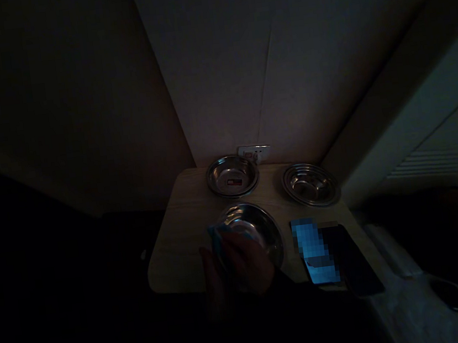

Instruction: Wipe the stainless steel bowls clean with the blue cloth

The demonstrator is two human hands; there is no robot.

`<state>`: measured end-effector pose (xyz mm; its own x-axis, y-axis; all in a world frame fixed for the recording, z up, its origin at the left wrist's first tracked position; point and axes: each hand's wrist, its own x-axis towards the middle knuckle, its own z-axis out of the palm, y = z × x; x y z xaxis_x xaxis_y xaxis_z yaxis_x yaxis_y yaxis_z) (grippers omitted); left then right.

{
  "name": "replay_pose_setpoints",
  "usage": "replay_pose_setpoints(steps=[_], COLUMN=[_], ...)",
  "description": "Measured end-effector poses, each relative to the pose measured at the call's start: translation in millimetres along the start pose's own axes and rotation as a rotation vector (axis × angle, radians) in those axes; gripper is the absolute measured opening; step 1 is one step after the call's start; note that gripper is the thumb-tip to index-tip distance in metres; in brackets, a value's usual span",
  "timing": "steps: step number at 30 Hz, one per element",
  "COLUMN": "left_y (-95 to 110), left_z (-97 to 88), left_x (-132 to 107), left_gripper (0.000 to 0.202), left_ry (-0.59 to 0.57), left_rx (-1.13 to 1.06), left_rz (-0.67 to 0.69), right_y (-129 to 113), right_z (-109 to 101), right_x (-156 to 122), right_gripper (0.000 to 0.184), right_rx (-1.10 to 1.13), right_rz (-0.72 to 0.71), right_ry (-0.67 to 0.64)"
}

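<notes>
The light is very dim. My right hand (248,263) is closed on a crumpled blue cloth (216,237), over the left part of a shiny steel bowl (267,228) near the table's front. Just left of it is my left hand (210,274), at the bowl's near left side and close to the cloth. Shadow covers most of its fingers, so its grip on the bowl or cloth cannot be made out. Behind stands another steel bowl (223,175) with a small dark and red label inside. A stack of steel bowls (309,184) sits at the back right.
A lit phone (323,274) lies on the pale wooden table (175,245), beside a dark flat phone-like object (360,266). A wall socket (262,149) is behind the bowls. To the right, a dark oval object (450,294) rests on a pale surface.
</notes>
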<state>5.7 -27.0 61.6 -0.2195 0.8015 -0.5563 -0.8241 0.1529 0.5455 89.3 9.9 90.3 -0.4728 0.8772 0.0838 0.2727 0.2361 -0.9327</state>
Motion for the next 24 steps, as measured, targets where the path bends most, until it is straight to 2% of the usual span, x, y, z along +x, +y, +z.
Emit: replay_pose_setpoints(steps=[2,4,7,9,12,15,18,21,22,24], left_y=[3,3,-3,-4,3,11,11,7,5,0], left_z=[4.2,6.1,6.5,7.0,9.4,12.2,12.3,8.5,6.7,3.0], left_x=[-1,0,2,3,0,-4,-6,-5,-4,-1], left_gripper=[0.053,0.054,0.052,0.05,0.047,0.045,0.045,0.048,0.049,0.049], left_ry=[0.038,0.006,-0.1,-0.106,0.046,0.146,0.142,0.083,0.054,-0.024], left_rx=[-0.059,-0.136,-0.224,-0.237,-0.234,-0.189,-0.186,-0.206,-0.218,-0.246], left_rz=[-0.075,-0.141,-0.184,-0.185,-0.177,-0.216,-0.224,-0.189,-0.192,-0.219], right_y=[3,6,8,7,3,0,2,9,12,17], right_z=[2,4,4,5,6,4,-2,-13,-18,-25], right_x=[-6,-10,-6,0,-2,-12,-19,-19,-18,-12], right_gripper=[0.026,0.024,0.029,0.031,0.029,0.033,0.035,0.035,0.036,0.036], right_rx=[0.005,-0.015,-0.068,-0.072,-0.089,-0.254,-0.373,-0.31,-0.305,-0.345], right_rz=[-0.022,-0.006,0.065,0.066,-0.023,-0.061,-0.006,-0.03,-0.041,-0.045], right_ry=[-0.095,-0.119,0.089,0.163,0.003,-0.128,-0.164,-0.22,-0.183,0.005])
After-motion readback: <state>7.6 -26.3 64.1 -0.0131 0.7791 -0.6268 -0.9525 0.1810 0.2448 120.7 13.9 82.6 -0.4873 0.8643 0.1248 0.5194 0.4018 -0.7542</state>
